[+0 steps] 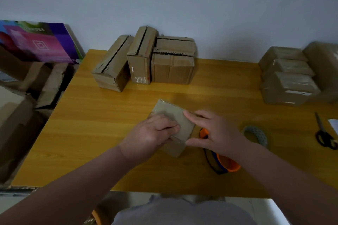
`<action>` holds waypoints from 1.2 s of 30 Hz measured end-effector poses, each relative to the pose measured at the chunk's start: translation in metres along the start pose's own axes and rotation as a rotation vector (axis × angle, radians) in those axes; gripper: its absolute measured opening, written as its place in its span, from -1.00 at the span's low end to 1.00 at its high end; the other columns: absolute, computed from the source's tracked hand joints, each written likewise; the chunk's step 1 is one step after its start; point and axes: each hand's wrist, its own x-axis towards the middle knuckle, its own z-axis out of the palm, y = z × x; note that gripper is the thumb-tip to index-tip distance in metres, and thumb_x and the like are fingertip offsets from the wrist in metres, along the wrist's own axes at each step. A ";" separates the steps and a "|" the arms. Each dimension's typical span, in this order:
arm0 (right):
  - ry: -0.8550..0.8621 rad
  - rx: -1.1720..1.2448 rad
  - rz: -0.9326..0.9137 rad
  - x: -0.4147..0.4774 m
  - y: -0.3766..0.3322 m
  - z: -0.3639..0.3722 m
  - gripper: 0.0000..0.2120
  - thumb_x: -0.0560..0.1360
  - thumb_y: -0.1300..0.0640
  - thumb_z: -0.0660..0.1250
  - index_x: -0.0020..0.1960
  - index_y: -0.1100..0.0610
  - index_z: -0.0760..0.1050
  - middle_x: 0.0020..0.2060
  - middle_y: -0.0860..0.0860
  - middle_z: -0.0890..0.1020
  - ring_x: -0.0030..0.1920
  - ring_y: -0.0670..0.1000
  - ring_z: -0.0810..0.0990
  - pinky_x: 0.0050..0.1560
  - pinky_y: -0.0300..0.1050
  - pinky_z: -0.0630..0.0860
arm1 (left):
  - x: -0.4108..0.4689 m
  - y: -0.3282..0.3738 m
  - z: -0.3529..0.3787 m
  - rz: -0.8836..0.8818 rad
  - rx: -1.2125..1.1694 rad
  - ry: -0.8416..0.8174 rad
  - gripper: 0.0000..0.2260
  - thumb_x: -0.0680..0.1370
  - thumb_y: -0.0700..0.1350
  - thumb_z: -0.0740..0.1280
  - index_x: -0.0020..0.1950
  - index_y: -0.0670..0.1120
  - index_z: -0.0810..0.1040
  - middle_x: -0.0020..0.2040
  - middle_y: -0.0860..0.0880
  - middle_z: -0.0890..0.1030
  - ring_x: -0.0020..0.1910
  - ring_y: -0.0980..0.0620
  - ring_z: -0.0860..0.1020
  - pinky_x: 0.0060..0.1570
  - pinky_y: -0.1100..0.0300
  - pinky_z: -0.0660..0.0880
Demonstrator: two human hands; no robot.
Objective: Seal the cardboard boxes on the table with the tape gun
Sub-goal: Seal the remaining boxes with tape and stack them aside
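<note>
I record two bare forearms entering from the lower edge, uncovered as far as the frame shows. The left hand [151,133] and right hand [215,133] are bare. At bottom centre, a pale grey-lilac garment [182,212] with soft folds covers the torso.

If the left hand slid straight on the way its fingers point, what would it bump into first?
Most likely the right hand: its fingers lie across the small box just ahead of the left hand. Depth is hard to judge here.
</note>
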 end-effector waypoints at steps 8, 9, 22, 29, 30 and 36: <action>-0.054 -0.072 -0.033 -0.007 -0.003 -0.018 -0.06 0.27 -0.48 0.26 0.45 -0.33 -0.20 0.21 -0.09 0.48 0.13 -0.05 0.47 -0.02 -0.20 0.47 | -0.014 -0.007 0.002 0.022 0.079 0.068 -0.76 0.49 -0.18 0.39 0.14 -0.10 0.65 0.13 -0.04 0.65 0.11 -0.01 0.59 0.22 0.05 0.48; -0.077 -0.086 -0.013 -0.002 -0.004 -0.020 0.03 0.25 -0.45 0.31 0.45 -0.31 -0.30 0.29 -0.08 0.44 0.21 -0.04 0.44 0.05 -0.17 0.47 | -0.015 -0.008 0.002 0.021 0.084 0.071 -0.76 0.48 -0.19 0.40 0.14 -0.10 0.65 0.14 -0.03 0.65 0.12 -0.01 0.59 0.23 0.06 0.47; -0.116 -0.496 -0.088 0.026 -0.022 -0.007 0.26 0.30 -0.16 0.53 0.50 -0.08 -0.45 0.55 -0.04 -0.22 0.52 0.09 -0.02 0.38 0.07 0.26 | -0.014 -0.012 0.002 0.011 0.034 0.059 -0.76 0.52 -0.18 0.31 0.14 -0.16 0.65 0.06 -0.08 0.64 0.06 -0.03 0.58 0.32 0.04 0.38; -0.195 0.200 -0.037 0.029 -0.022 -0.031 -0.27 0.45 -0.12 0.40 0.49 -0.27 0.09 0.54 -0.19 0.05 0.50 -0.08 0.08 0.49 0.12 0.06 | -0.015 -0.006 -0.004 -0.135 -0.138 0.041 -0.74 0.49 -0.16 0.29 0.13 -0.12 0.66 0.09 -0.01 0.63 0.15 0.07 0.55 0.43 0.01 0.24; -0.129 0.362 0.002 0.033 -0.022 -0.034 -0.41 0.52 -0.09 0.34 0.48 -0.26 0.17 0.49 -0.18 0.22 0.44 -0.12 0.22 0.47 0.08 0.17 | -0.014 -0.004 -0.004 -0.214 -0.209 0.057 -0.76 0.49 -0.12 0.29 0.09 -0.09 0.67 0.07 0.03 0.64 0.14 0.09 0.55 0.43 -0.03 0.22; 0.029 0.597 0.246 0.071 -0.036 -0.020 -0.55 0.63 -0.19 -0.01 0.43 -0.08 0.37 0.36 -0.07 0.44 0.34 -0.04 0.40 0.31 -0.07 0.33 | 0.014 0.013 -0.010 -0.897 -0.568 0.464 -0.78 0.52 0.01 0.36 -0.30 -0.02 0.49 -0.33 0.11 0.50 -0.32 0.23 0.44 -0.30 0.38 0.38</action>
